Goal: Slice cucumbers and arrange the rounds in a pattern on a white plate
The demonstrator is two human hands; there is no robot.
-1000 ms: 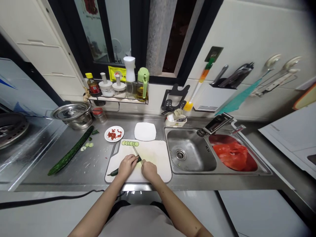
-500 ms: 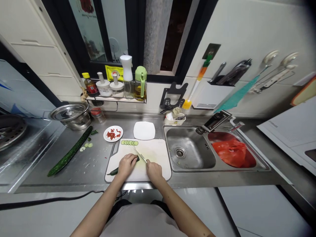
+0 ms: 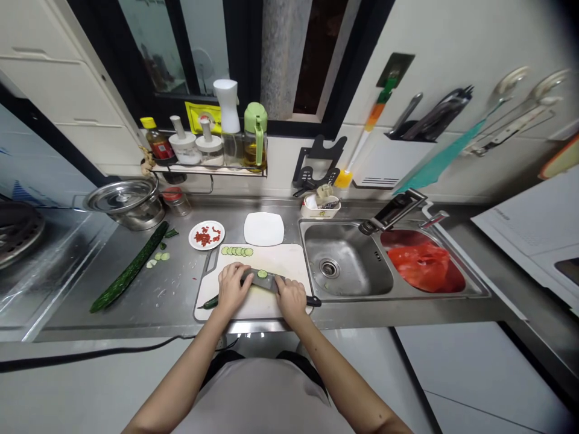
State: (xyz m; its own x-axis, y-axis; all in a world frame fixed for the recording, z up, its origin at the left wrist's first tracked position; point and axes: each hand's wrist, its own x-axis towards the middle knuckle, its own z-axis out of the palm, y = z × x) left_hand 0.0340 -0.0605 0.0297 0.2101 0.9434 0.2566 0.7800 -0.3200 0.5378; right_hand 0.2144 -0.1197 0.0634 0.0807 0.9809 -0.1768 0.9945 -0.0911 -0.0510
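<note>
A kitchen knife (image 3: 269, 281) is gripped in my right hand (image 3: 292, 298), its black handle pointing right and the broad side of its blade turned up. One cucumber slice (image 3: 262, 273) lies on the blade. My left hand (image 3: 232, 288) is closed over a piece of cucumber (image 3: 210, 302), whose dark green end sticks out on the left; its fingertips are beside the blade's tip. Both hands are over the white cutting board (image 3: 294, 259). A row of overlapping cucumber slices (image 3: 237, 251) runs along the board's top left part.
Behind the board are a square white plate (image 3: 263, 228) and a round plate (image 3: 193, 240) with chopped red pieces. A long cucumber (image 3: 131, 268) lies at the left, near a lidded steel pot (image 3: 126, 205). On the right is a double sink (image 3: 348, 292) with a red plastic bag (image 3: 420, 265).
The knife has turned from edge-down to broadside up, with a slice now showing on its blade. My right hand has shifted slightly right. The view has tilted a little.
</note>
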